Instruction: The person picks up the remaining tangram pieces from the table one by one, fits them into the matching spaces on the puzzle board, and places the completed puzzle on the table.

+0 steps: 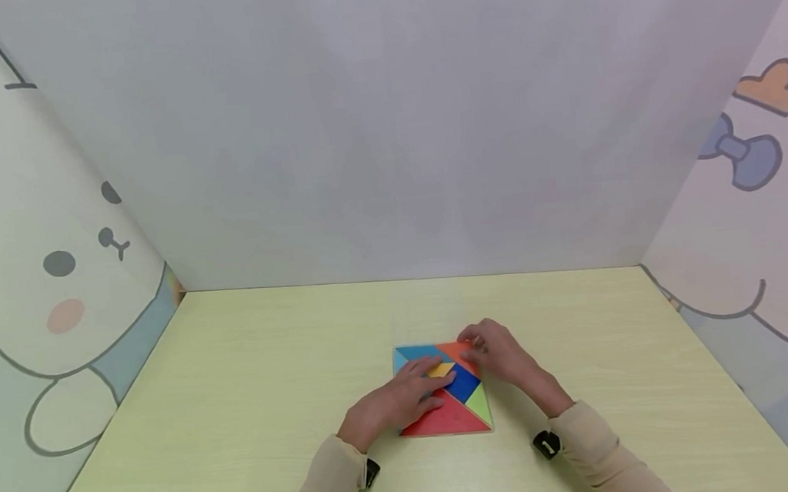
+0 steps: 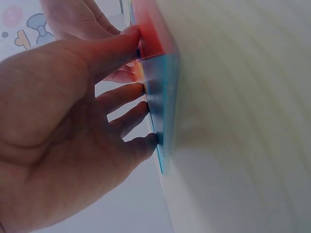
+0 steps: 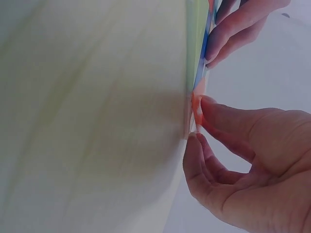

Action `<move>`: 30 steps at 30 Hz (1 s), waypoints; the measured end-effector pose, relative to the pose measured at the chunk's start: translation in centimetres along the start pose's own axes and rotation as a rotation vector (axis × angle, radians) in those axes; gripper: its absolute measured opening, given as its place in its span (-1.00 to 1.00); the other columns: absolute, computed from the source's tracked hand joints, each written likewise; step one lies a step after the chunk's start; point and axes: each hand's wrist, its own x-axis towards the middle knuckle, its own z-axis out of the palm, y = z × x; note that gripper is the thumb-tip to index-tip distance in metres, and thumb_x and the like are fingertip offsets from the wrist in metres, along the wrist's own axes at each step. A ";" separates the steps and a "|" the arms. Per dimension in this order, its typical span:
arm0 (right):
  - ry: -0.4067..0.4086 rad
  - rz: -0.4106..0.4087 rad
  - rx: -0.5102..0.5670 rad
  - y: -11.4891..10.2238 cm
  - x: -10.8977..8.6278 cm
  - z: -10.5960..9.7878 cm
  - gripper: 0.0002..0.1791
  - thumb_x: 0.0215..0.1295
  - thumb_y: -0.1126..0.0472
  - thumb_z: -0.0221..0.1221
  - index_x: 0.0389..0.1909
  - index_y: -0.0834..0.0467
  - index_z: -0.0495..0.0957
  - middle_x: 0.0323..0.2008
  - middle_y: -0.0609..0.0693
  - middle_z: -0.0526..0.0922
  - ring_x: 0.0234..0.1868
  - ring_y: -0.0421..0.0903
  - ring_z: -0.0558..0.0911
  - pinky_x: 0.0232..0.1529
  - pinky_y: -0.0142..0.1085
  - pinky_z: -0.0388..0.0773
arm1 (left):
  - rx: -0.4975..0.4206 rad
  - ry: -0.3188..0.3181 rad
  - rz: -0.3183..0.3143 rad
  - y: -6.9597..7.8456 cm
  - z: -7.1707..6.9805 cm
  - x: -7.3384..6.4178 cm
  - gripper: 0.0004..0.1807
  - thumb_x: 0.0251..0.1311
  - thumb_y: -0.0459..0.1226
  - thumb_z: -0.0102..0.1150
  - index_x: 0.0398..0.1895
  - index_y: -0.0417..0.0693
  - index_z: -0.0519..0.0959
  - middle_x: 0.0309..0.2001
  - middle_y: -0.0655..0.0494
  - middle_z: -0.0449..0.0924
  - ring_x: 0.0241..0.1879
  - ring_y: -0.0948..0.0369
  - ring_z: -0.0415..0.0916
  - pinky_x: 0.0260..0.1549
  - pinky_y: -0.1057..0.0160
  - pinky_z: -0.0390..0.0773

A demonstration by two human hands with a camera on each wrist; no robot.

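Note:
A square tangram (image 1: 443, 422) lies flat on the table, its colored pieces fitted together inside a thin clear tray (image 1: 493, 426). Spread over its left part, my left hand (image 1: 400, 398) rests its fingertips on the pieces, covering some of the yellow piece (image 1: 441, 369) and red triangle (image 1: 460, 422). At the far right corner, my right hand (image 1: 504, 355) pinches the orange triangle (image 3: 197, 110) between thumb and fingers. In the right wrist view this piece stands slightly tilted out of the tray. A blue square (image 1: 463, 384) and a light green triangle (image 1: 479, 404) lie nearby.
The pale wooden table (image 1: 272, 379) extends around the tangram. Behind it rises a plain whitish wall (image 1: 387, 161). Panels with cartoon animals flank the table, one at the left (image 1: 24, 229) and one at the right (image 1: 762, 248).

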 end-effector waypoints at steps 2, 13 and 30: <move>0.001 0.000 -0.003 0.0 0.0 0.0 -0.84 0.29 0.39 0.36 -0.12 0.29 0.70 -0.25 0.10 0.59 -0.20 0.03 0.61 -0.15 -0.12 0.67 | 0.001 0.001 0.001 0.0 0.0 0.0 -0.42 0.51 -0.09 0.10 0.55 0.18 0.33 0.57 0.05 0.14 0.55 0.06 0.05 0.32 0.17 0.43; -0.026 0.018 0.022 0.1 -0.2 -0.1 -0.90 0.31 0.39 0.34 -0.19 0.24 0.68 -0.28 0.04 0.61 -0.26 -0.07 0.60 -0.21 -0.26 0.62 | -0.011 0.001 -0.009 0.2 -0.1 0.0 -0.42 0.51 -0.09 0.12 0.55 0.20 0.34 0.57 0.05 0.15 0.55 0.06 0.04 0.32 0.16 0.44; -0.031 -0.052 0.013 0.1 -0.7 -0.4 -0.92 0.31 0.40 0.34 -0.21 0.26 0.66 -0.29 0.05 0.61 -0.29 -0.07 0.60 -0.26 -0.29 0.61 | -0.042 0.029 0.001 0.1 -0.1 0.1 -0.41 0.49 -0.11 0.15 0.54 0.13 0.35 0.54 0.03 0.20 0.53 0.05 0.10 0.35 0.13 0.40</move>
